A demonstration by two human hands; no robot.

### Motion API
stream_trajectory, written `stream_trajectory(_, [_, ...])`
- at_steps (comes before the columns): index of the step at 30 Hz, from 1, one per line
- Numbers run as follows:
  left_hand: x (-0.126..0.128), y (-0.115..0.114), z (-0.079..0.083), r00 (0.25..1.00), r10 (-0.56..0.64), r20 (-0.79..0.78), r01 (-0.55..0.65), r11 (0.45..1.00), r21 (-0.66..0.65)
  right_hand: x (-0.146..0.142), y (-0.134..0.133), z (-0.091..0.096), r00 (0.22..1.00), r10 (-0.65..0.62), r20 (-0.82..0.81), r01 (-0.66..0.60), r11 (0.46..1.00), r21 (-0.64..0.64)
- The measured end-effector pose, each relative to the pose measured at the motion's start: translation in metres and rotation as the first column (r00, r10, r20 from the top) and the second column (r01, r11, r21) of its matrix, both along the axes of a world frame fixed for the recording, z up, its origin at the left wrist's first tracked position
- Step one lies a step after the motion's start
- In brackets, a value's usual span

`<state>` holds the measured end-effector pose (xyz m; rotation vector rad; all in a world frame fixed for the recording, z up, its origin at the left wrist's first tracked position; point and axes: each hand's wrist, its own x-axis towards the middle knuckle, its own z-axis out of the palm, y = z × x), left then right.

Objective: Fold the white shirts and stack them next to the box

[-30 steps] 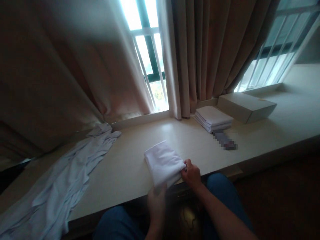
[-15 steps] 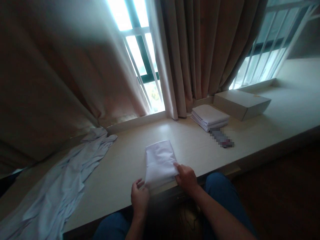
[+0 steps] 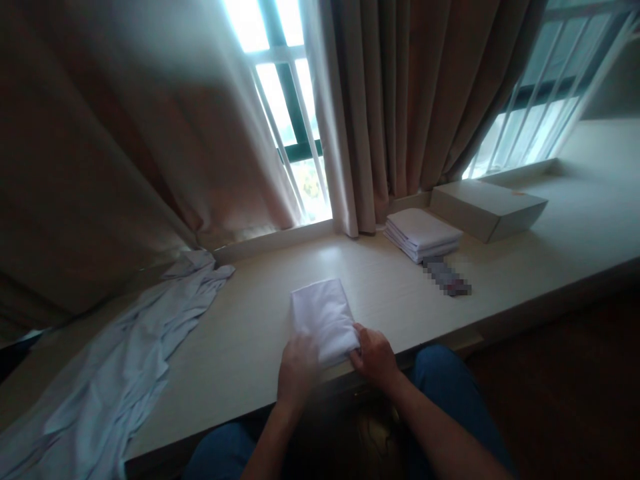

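A folded white cloth (image 3: 323, 313) lies near the front edge of a pale wooden ledge (image 3: 380, 280). My left hand (image 3: 299, 370) rests flat on the cloth's near left part, fingers stretched over it. My right hand (image 3: 374, 357) pinches the cloth's near right corner with closed fingers. Both forearms reach up from the bottom of the view over my blue-trousered knees.
A heap of unfolded pale cloth (image 3: 115, 373) sprawls on the ledge at the left. A stack of folded white cloths (image 3: 423, 233), a flat beige box (image 3: 487, 207) and a small blurred object (image 3: 447, 277) lie at the back right. Curtains (image 3: 400, 100) hang before barred windows.
My left hand has come up from below the ledge edge and now lies on the folded cloth. The cloth's near end, which hung over the edge, now lies on the ledge. My right hand stays at the corner.
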<state>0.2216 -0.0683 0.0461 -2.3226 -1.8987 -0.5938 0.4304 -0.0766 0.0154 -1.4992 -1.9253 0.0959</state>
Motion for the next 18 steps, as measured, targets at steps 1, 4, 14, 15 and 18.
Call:
stream_trajectory(1, [0.001,-0.006,-0.010,0.999,0.006,-0.049,-0.006,1.000,0.010,0.000,0.000,-0.001,1.000,-0.018,0.004,0.018,1.000,-0.007])
stream_trajectory(4, [0.002,-0.024,-0.033,0.979,0.081,-0.185,-0.076,0.996,0.038,-0.002,0.000,-0.002,0.998,-0.051,0.028,0.052,0.998,-0.020])
stream_trajectory(14, [0.023,0.007,0.017,0.975,0.017,-0.221,-0.022,1.000,-0.019,0.000,0.001,-0.002,0.991,0.011,0.131,-0.012,1.000,0.005])
stream_trajectory(15, [0.029,0.013,0.022,0.981,-0.005,-0.194,-0.002,0.999,-0.037,0.000,0.002,-0.002,0.992,0.016,0.125,-0.017,1.000,0.005])
stream_trajectory(18, [0.038,0.022,0.024,0.991,-0.020,-0.136,-0.002,0.987,-0.162,0.000,0.002,-0.002,0.993,0.053,0.105,-0.054,0.999,0.007])
